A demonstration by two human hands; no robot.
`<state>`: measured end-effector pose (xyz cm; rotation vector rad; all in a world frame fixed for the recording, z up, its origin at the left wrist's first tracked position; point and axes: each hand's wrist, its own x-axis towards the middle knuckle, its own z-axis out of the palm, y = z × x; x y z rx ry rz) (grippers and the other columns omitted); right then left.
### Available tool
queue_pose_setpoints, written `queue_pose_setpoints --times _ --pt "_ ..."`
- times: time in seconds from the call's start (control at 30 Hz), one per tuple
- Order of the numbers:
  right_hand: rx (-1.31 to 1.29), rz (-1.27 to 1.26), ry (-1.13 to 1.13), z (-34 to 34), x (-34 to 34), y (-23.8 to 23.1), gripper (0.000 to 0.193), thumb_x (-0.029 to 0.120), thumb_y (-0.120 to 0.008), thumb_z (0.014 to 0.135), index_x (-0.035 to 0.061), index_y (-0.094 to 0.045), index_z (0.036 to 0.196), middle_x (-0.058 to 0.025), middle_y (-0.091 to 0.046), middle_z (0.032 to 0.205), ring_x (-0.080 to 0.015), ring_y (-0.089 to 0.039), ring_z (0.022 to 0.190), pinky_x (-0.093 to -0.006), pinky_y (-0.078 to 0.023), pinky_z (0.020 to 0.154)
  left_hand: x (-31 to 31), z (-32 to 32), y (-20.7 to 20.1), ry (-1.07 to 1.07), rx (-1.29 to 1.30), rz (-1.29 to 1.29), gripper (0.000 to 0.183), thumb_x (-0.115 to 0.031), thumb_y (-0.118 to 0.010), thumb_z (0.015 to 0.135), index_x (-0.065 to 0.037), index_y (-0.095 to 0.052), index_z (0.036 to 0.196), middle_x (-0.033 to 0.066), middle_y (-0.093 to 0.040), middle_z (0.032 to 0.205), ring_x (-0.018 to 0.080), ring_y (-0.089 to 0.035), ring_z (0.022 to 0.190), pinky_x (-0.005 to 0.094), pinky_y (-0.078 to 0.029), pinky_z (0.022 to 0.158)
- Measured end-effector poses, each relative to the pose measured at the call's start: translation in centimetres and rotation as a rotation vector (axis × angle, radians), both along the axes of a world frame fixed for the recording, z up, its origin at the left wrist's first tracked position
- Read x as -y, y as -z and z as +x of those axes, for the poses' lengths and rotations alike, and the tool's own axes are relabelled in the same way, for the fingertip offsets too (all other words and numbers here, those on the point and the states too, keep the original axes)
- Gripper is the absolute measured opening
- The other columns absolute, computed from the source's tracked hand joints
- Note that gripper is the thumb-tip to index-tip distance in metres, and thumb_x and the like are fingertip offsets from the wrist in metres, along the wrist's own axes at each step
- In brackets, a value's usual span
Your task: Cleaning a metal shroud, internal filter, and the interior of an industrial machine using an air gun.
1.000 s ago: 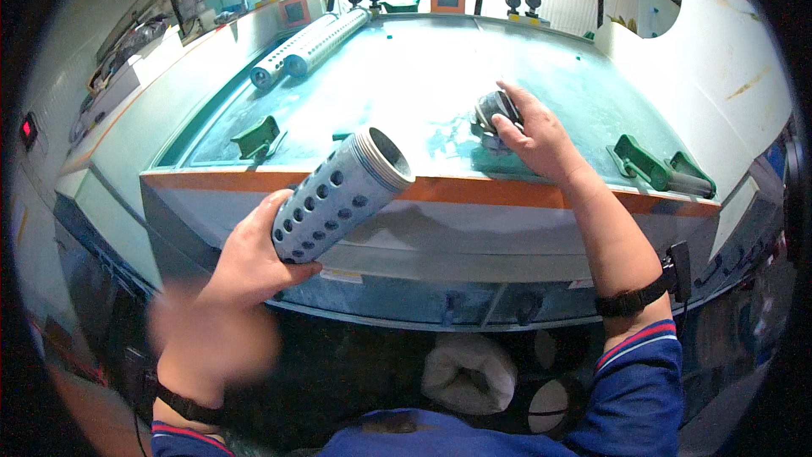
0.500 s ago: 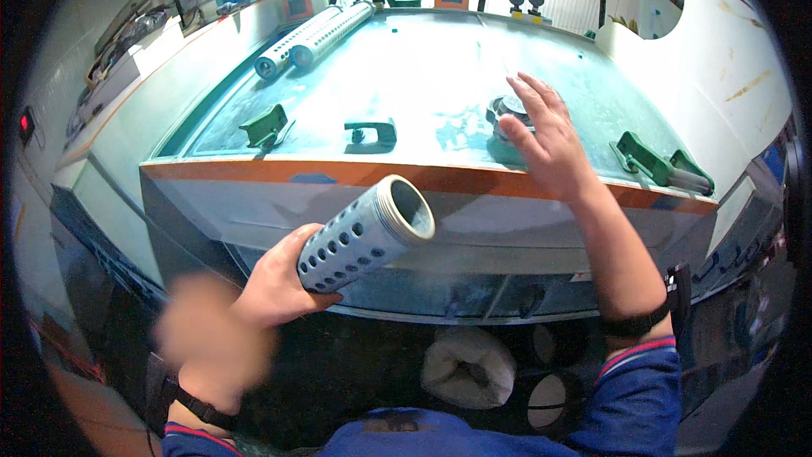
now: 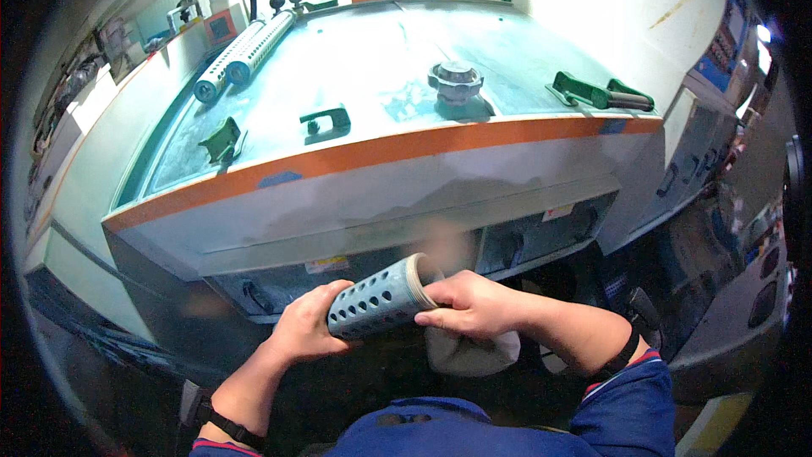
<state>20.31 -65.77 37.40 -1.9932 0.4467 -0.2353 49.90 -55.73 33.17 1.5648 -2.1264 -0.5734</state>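
A grey perforated tube with rows of round holes and a threaded mouth is held in front of me, tilted up to the right. My left hand is wrapped round its lower end. At the open mouth, the thumb and fingers of my right hand grip the rim; some fingertips are hidden there. A dark, lobed knob-shaped cap stands on the tank lid beyond, apart from both hands.
Two long perforated tubes lie on the lid's far left. Green handles and a green-and-grey clamp sit along its near edge. An orange strip borders the front. A white rolled bag is below.
My right hand has come down from beside the knob-shaped cap to the tube's mouth. The tube, in my left hand, is lower and tilted less. The view has turned to the right.
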Motion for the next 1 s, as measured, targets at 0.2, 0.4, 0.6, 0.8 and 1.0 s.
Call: queue_pose_setpoints --times 0.2,0.4,0.6,0.8,1.0 --pt "0.060 0.070 0.305 3.0 -7.4 2.0 0.025 0.024 -0.074 0.090 0.0026 -0.071 0.102 -0.0100 -0.071 0.084 -0.0108 -0.061 0.078 -0.0320 -0.051 0.073 -3.3 3.9 2.1 0.099 -0.042 0.003 0.082 -0.028 -0.088 0.062 -0.009 -0.052 0.133 0.0144 -0.064 0.118 0.0336 -0.063 0.112 0.0420 -0.051 0.096" --pt "-0.017 -0.053 0.390 3.6 -12.2 0.9 0.026 0.027 -0.075 0.091 0.0021 -0.069 0.087 -0.0043 -0.062 0.071 -0.0074 -0.053 0.068 -0.0275 -0.046 0.063 -4.6 6.6 2.7 0.266 -0.117 0.059 0.080 -0.028 -0.090 0.061 -0.010 -0.054 0.130 0.0149 -0.064 0.117 0.0340 -0.063 0.111 0.0424 -0.051 0.096" --pt "0.256 0.122 0.867 -3.5 -15.3 -0.4 0.019 0.021 -0.070 0.095 0.0017 -0.070 0.092 0.0004 -0.067 0.085 -0.0102 -0.061 0.073 -0.0278 -0.050 0.063 -6.8 11.6 6.6 0.225 -0.112 0.064 0.081 -0.023 -0.091 0.057 -0.010 -0.056 0.129 0.0145 -0.066 0.117 0.0330 -0.064 0.112 0.0424 -0.051 0.096" --pt "0.368 0.044 1.225 -14.1 -16.6 0.9 0.023 0.026 -0.066 0.099 0.0029 -0.068 0.099 0.0000 -0.066 0.085 -0.0068 -0.058 0.069 -0.0233 -0.051 0.061 -8.2 9.9 10.7 -0.091 -0.005 0.200 0.089 -0.022 -0.093 0.050 -0.007 -0.056 0.129 0.0154 -0.064 0.122 0.0338 -0.061 0.117 0.0427 -0.049 0.100" --pt "0.049 -0.003 1.341 -21.8 -15.6 12.1 0.018 0.019 -0.063 0.098 0.0018 -0.068 0.097 -0.0007 -0.065 0.080 -0.0081 -0.060 0.067 -0.0265 -0.051 0.062 -9.3 4.1 14.1 -0.175 -0.167 0.221 0.089 -0.014 -0.091 0.054 -0.002 -0.051 0.133 0.0158 -0.058 0.125 0.0298 -0.057 0.120 0.0411 -0.044 0.104"
